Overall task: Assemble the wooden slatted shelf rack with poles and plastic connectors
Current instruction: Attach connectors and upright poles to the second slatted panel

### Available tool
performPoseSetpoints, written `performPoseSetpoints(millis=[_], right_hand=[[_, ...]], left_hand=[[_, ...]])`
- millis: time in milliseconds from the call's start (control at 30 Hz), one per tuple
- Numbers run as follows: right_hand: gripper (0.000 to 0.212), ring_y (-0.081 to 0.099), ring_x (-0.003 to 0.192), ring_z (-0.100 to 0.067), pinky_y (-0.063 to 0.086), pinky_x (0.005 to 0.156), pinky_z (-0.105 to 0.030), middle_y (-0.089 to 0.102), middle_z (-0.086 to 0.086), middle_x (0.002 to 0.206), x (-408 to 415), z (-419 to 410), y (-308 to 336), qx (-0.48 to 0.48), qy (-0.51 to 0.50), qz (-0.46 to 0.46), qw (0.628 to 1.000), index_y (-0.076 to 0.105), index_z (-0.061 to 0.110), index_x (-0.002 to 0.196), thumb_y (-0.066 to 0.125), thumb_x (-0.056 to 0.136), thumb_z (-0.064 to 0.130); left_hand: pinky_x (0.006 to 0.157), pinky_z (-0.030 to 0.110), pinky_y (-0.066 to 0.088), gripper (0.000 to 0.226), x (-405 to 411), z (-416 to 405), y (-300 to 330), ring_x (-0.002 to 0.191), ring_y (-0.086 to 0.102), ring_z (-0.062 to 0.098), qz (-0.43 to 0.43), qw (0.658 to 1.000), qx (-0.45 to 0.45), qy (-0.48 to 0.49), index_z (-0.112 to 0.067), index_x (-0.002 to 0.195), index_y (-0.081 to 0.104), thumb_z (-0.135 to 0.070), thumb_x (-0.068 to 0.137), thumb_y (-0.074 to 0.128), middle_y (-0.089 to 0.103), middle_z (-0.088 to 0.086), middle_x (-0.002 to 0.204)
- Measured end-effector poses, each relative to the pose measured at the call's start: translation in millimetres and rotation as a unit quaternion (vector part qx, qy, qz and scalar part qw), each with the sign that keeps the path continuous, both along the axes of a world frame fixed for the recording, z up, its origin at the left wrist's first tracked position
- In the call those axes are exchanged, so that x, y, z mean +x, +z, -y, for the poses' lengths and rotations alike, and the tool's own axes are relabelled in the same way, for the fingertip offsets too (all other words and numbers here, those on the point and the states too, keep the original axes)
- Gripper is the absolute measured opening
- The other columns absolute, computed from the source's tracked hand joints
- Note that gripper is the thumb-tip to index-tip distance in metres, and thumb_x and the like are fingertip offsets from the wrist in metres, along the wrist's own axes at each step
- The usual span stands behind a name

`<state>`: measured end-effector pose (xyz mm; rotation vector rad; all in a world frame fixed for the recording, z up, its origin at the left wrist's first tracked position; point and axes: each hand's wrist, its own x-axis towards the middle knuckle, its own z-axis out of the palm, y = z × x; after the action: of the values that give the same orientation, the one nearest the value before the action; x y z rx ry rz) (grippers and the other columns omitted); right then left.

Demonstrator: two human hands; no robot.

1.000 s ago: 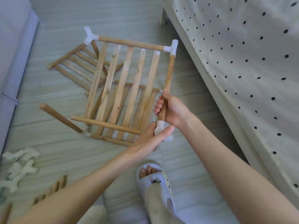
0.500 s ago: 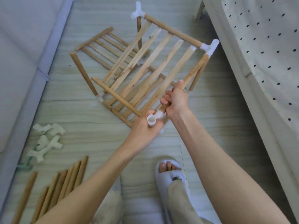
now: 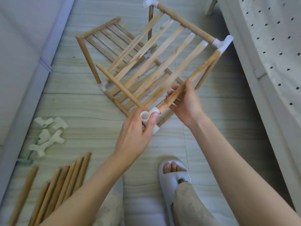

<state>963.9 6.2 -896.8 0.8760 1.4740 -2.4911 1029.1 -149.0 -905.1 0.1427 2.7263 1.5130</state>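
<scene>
A slatted wooden shelf is held tilted above the floor, with white plastic connectors at its far corners. My left hand grips the white connector at the near corner. My right hand holds the side pole that runs from that connector up to the far right corner. A second slatted shelf with upright poles sits underneath on the floor. Behind them a third slatted panel lies flat.
Several loose white connectors lie on the floor at left, with a bundle of spare poles at bottom left. A dotted bed borders the right side, grey furniture the left. My slippered foot is below.
The held shelf has swung clockwise and tilted, its far corners moving right. My left hand shifted from under the near connector to gripping it. The view moved left, revealing the poles.
</scene>
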Motion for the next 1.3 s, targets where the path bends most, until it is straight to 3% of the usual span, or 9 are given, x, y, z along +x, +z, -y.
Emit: performPoseSetpoints(millis=[100, 400, 600, 700, 767, 833, 933, 1133, 1300], right_hand=[[0.045, 0.062, 0.061, -0.008, 0.049, 0.06, -0.022, 0.065, 0.003, 0.068, 20, 0, -6, 0.064, 0.075, -0.01, 0.995, 0.059, 0.016, 0.084, 0.034, 0.098, 0.05], [0.034, 0.061, 0.063, -0.014, 0.046, 0.057, -0.024, 0.067, -0.003, 0.068, 28, 10, -1, 0.053, 0.092, -0.053, 0.993, 0.056, 0.012, 0.081, 0.037, 0.101, 0.032], [0.05, 0.062, 0.062, -0.01, 0.049, 0.055, -0.019, 0.068, 0.001, 0.066, 41, 15, -9, 0.09, 0.139, -0.026, 0.986, 0.06, 0.013, 0.073, 0.032, 0.099, 0.046], [0.041, 0.063, 0.071, -0.01, 0.05, 0.063, -0.023, 0.07, 0.003, 0.076, 58, 19, -21, 0.15, 0.146, -0.027, 0.977, 0.063, 0.014, 0.086, 0.03, 0.102, 0.031], [0.025, 0.061, 0.09, -0.014, 0.049, 0.075, -0.026, 0.068, 0.003, 0.095, 71, 22, -30, 0.261, 0.222, -0.07, 0.937, 0.062, 0.018, 0.103, 0.037, 0.099, 0.016], [0.024, 0.058, 0.101, -0.016, 0.047, 0.085, -0.027, 0.064, 0.003, 0.109, 78, 25, -37, 0.375, 0.347, -0.139, 0.848, 0.055, 0.021, 0.118, 0.047, 0.096, 0.016], [0.029, 0.059, 0.093, -0.028, 0.045, 0.077, -0.035, 0.065, -0.01, 0.105, 72, 32, -40, 0.488, 0.38, -0.193, 0.762, 0.053, 0.01, 0.121, 0.05, 0.096, 0.024], [0.037, 0.057, 0.078, -0.038, 0.022, 0.057, -0.03, 0.065, -0.016, 0.093, 65, 40, -44, 0.58, 0.343, -0.235, 0.701, 0.046, 0.007, 0.129, 0.044, 0.098, 0.027], [0.039, 0.057, 0.077, -0.036, 0.027, 0.058, -0.033, 0.065, -0.016, 0.091, 63, 46, -49, 0.597, 0.342, -0.223, 0.69, 0.043, 0.005, 0.132, 0.043, 0.099, 0.026]], left_hand=[[0.069, 0.03, 0.038, 0.06, 1, 2, 3, 0.083, 0.055, 0.02, -0.003, 1.0, -0.002, -0.011, -0.023, 0.098, 0.047, -0.073, 0.072, 0.023, 0.057, -0.002, 0.099], [0.056, 0.029, 0.021, 0.041, 0, -8, 10, 0.053, 0.037, 0.018, -0.024, 0.998, -0.012, 0.061, -0.016, 0.081, 0.041, -0.056, 0.087, 0.036, 0.037, -0.009, 0.043], [0.064, 0.032, 0.034, 0.033, -4, -4, 10, 0.074, 0.055, 0.03, 0.01, 0.999, -0.048, 0.018, -0.018, 0.091, 0.049, -0.051, 0.088, 0.046, 0.057, 0.001, 0.066], [0.067, 0.03, 0.04, 0.035, -10, 9, 18, 0.079, 0.057, 0.02, 0.003, 0.995, -0.088, -0.039, -0.021, 0.096, 0.057, -0.054, 0.084, 0.05, 0.059, -0.005, 0.081], [0.055, 0.031, 0.035, 0.036, -14, 17, 24, 0.066, 0.05, 0.015, -0.005, 0.985, -0.159, -0.068, -0.025, 0.083, 0.052, -0.06, 0.08, 0.045, 0.05, -0.01, 0.068], [0.048, 0.029, 0.028, 0.038, -19, 18, 28, 0.06, 0.047, 0.016, 0.016, 0.973, -0.214, -0.083, -0.026, 0.08, 0.05, -0.062, 0.08, 0.039, 0.046, -0.007, 0.059], [0.05, 0.032, 0.031, 0.042, -25, 11, 26, 0.069, 0.051, 0.025, 0.051, 0.972, -0.215, -0.075, -0.018, 0.079, 0.057, -0.057, 0.085, 0.042, 0.053, 0.0, 0.064], [0.043, 0.023, 0.018, 0.046, -18, 7, 26, 0.045, 0.032, 0.011, -0.006, 0.977, -0.214, -0.011, -0.023, 0.052, 0.027, -0.044, 0.089, 0.046, 0.03, -0.004, 0.041], [0.051, 0.036, 0.019, 0.048, -17, 3, 31, 0.056, 0.032, 0.03, 0.003, 0.974, -0.226, 0.032, -0.023, 0.052, 0.025, -0.041, 0.091, 0.047, 0.029, -0.004, 0.046]])
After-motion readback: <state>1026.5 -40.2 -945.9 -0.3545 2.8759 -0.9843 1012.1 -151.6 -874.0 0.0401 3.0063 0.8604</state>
